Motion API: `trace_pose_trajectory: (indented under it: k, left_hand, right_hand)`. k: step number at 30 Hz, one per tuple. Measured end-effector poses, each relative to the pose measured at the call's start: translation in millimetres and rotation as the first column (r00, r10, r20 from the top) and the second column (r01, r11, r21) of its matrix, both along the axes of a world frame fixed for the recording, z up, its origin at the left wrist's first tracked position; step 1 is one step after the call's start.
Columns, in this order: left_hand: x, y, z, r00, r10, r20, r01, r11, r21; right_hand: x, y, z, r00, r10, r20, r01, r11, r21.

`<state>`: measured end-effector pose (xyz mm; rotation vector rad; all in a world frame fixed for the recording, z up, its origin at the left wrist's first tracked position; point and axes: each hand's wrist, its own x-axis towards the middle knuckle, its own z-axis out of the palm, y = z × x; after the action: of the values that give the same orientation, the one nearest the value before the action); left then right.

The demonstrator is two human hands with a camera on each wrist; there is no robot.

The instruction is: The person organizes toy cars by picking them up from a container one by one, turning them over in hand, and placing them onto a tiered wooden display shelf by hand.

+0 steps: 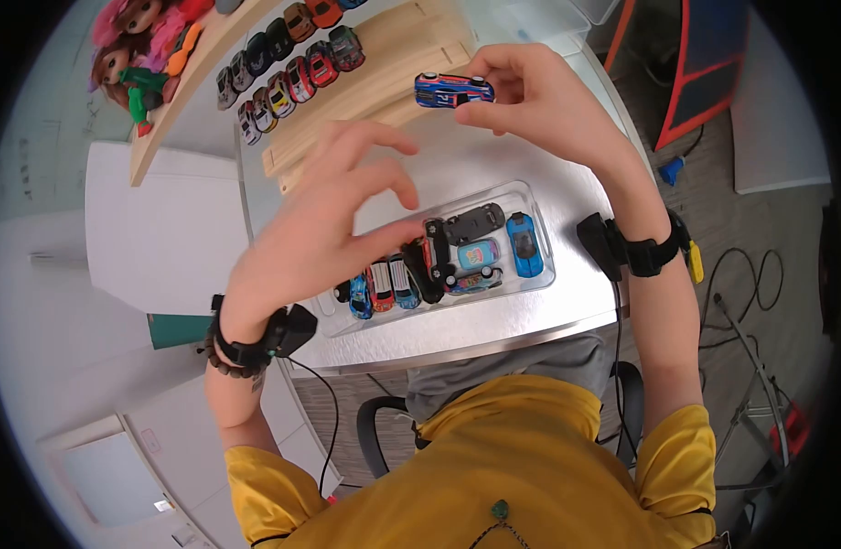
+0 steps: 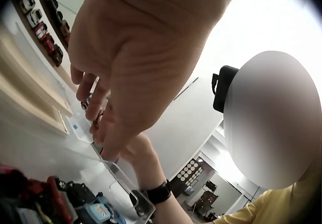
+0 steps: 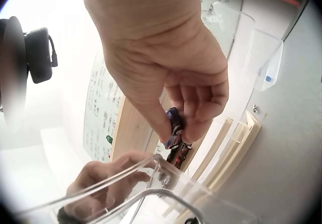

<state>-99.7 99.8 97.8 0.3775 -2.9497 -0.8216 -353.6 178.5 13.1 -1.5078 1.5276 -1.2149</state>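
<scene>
A blue toy car with red and white markings is pinched between the thumb and fingers of my right hand, above the wooden rack's right part; in the right wrist view the car hangs between the fingertips of that hand. My left hand, slightly blurred, hovers over the left part of a clear tray with fingers spread and bent, holding nothing visible. Several toy cars lie in the tray, among them a bright blue one at its right end and a black one.
A light wooden rack stands behind the tray on the metallic table. Two rows of toy cars line a shelf at the back left. Dolls occupy another wooden shelf. Clear containers are at the back.
</scene>
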Motion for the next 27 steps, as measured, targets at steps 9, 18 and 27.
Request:
trace_pose_trajectory:
  k: [9, 18, 27]
  left_hand:
    - [79, -17, 16, 0.979, 0.202, 0.043, -0.204, 0.977, 0.058]
    - [94, -21, -14, 0.972, 0.227, -0.053, -0.225, 0.973, 0.043]
    - [101, -33, -46, 0.923, 0.352, -0.156, -0.289, 0.901, 0.325]
  right_hand:
    - [11, 3, 4, 0.989, 0.027, 0.146, -0.027, 1.0, -0.002]
    - [13, 4, 15, 0.959, 0.061, 0.275, -0.1, 0.987, 0.129]
    - [18, 1, 15, 0.969, 0.047, 0.243, -0.097, 0.975, 0.199]
